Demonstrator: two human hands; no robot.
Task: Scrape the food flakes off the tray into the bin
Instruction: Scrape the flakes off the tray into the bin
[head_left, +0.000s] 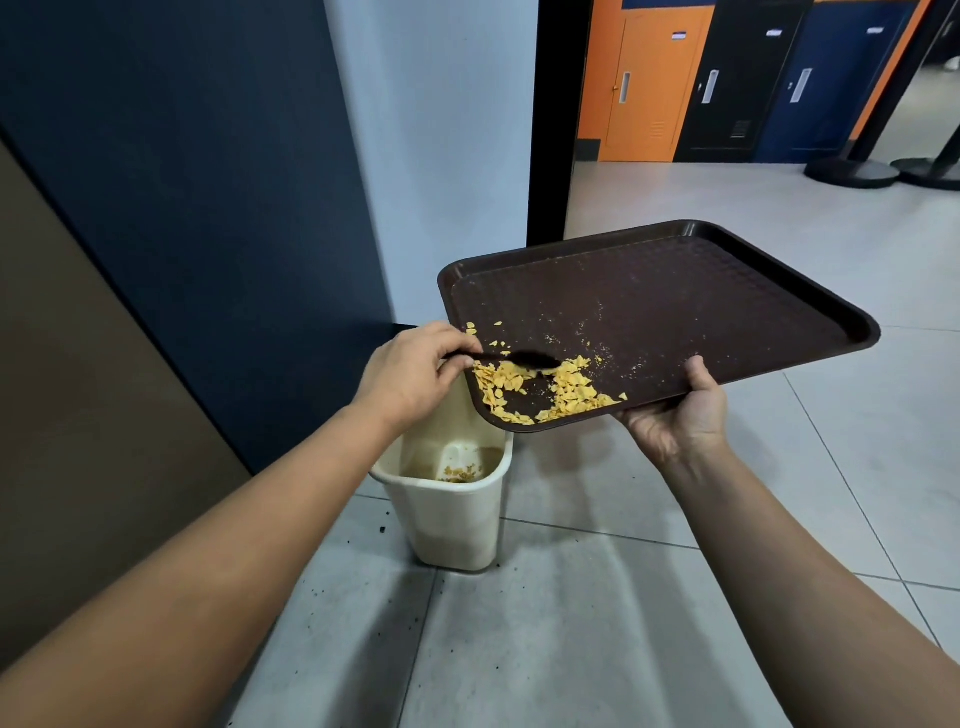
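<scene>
Spoon (519, 358) blurred, probably touching flakes (540, 389). Left hand (410, 374) pinching handle. Right hand (680, 415) gripping tray (727, 291) edge, fingers hidden underneath; bin (452, 499) below.

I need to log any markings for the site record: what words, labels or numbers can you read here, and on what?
None can be read.
Orange locker: small label plate near the top, too blurred to read.
Black locker: small label, too small to read.
Blue locker: small label, unreadable.
Tray and bin: no text visible.
</scene>
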